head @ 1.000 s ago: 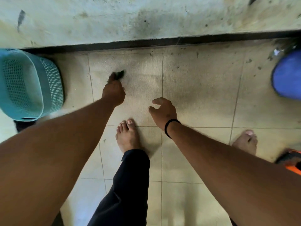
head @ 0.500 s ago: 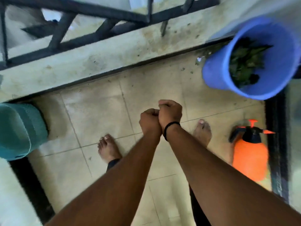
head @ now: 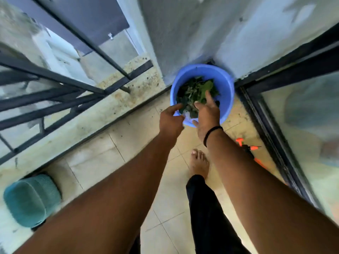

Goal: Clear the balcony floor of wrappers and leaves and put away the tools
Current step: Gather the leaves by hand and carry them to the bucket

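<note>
A blue bucket [head: 226, 83] stands in the balcony corner, holding a heap of dark green leaves [head: 194, 92] with something white at the near side. Both my hands hover over its near rim. My left hand [head: 170, 120] has its fingers extended toward the leaves and holds nothing that I can see. My right hand [head: 207, 110], with a black band on the wrist, is spread open above the leaves, index finger pointing into the bucket.
An orange spray bottle [head: 255, 154] stands on the tiled floor right of my arm, beside the dark door frame [head: 271, 129]. A teal basket [head: 31, 198] lies at the lower left by the ledge. Black railing [head: 55, 92] runs along the left. My bare foot [head: 199, 164] is on the tiles.
My hands were pressed together in fists over the floor; now they have reached the blue bucket and opened above the leaves. The view has swung toward the corner.
</note>
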{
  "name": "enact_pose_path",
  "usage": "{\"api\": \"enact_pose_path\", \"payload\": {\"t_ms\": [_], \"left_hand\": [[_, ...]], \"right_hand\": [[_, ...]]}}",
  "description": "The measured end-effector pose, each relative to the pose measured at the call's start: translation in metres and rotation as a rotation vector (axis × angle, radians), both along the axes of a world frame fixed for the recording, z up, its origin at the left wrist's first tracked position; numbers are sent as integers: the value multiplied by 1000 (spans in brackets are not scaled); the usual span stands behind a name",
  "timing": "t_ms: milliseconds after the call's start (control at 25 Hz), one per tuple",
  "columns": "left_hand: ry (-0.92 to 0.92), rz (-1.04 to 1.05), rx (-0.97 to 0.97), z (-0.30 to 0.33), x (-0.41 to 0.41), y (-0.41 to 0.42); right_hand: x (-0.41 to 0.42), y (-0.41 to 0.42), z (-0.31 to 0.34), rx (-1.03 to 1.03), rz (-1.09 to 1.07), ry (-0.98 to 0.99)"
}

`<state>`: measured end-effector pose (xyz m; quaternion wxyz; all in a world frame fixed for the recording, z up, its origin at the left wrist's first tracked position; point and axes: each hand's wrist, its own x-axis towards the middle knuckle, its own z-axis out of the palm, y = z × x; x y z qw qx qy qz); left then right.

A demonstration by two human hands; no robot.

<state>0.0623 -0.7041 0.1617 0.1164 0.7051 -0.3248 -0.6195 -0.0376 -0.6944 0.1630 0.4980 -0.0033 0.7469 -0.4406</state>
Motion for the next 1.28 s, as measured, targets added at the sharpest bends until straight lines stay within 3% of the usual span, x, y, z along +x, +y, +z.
{"api": "enact_pose_path", "payload": {"t_ms": [120, 280, 400, 520, 720, 1000, 1280], "left_hand": [[-215, -67, 127, 46, 2, 11], [-213, -291, 171, 165, 4, 23], [-77, -511, 32, 277, -11, 35], [184, -687, -106, 378, -31, 56], [433, -694, -8, 480, -55, 133], [453, -1426, 6, 545, -103, 348], [447, -1891, 50, 541, -133, 621]], "right_hand": [[-57, 21, 66, -4, 74, -140], [-105, 73, 193, 25, 107, -200], [-107, 130, 310, 47, 29, -127], [-92, 193, 417, -34, -60, -56], [-54, 307, 547, -254, -340, 20], [-3, 549, 588, -314, -1024, 278], [121, 788, 555, -273, -1655, 273]]}}
